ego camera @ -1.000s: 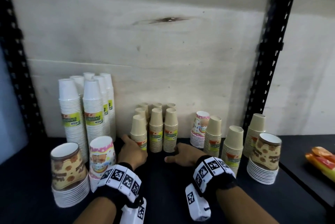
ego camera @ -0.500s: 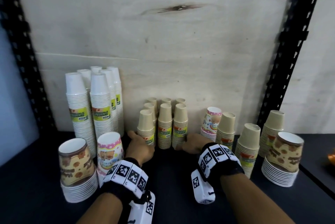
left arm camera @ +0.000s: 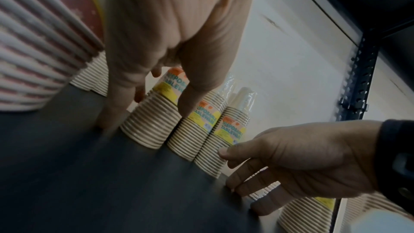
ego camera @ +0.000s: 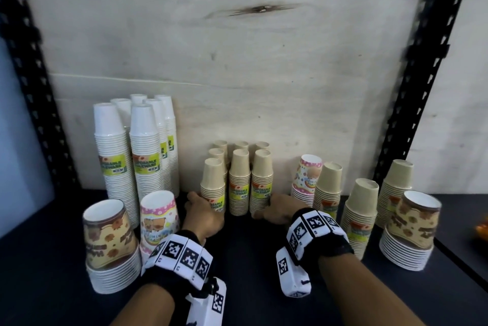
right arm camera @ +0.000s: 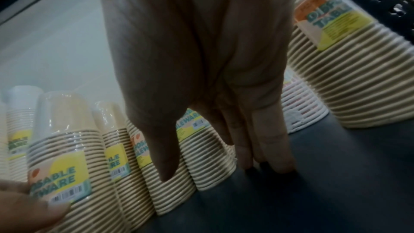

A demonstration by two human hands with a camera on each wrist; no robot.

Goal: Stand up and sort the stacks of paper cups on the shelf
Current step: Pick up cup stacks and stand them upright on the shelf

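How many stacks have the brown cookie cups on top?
2. One brown cookie-print stack stands at the shelf's front left, beside the pink cartoon stack. The other stands at the front right. More could hide behind the taller stacks.

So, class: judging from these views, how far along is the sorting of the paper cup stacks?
Done: tall white cup stacks upright, grouped at back left. In hand: left hand and right hand bracket the small beige cup stacks. Left: patterned cup stacks and larger beige cup stacks remain mixed.

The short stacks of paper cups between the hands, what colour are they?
Plain beige, seen best in the head view.
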